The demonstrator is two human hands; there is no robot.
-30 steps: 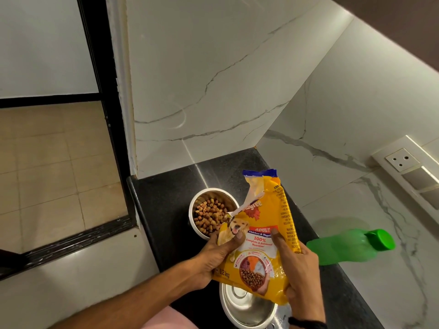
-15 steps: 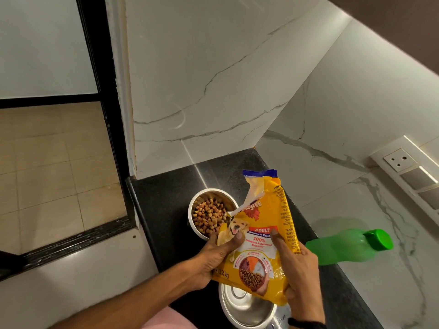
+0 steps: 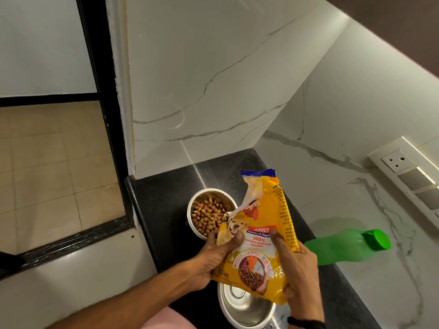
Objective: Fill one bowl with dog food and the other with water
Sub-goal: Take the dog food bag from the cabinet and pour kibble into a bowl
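Holding the bag (image 3: 259, 236) upright over the counter (image 3: 166, 198), both hands clamp it. Green bottle (image 3: 342, 245) lies on its side just right of the right hand (image 3: 300, 271), cap pointing right; empty near bowl (image 3: 244, 305) wants water, far bowl (image 3: 210, 213) has kibble.
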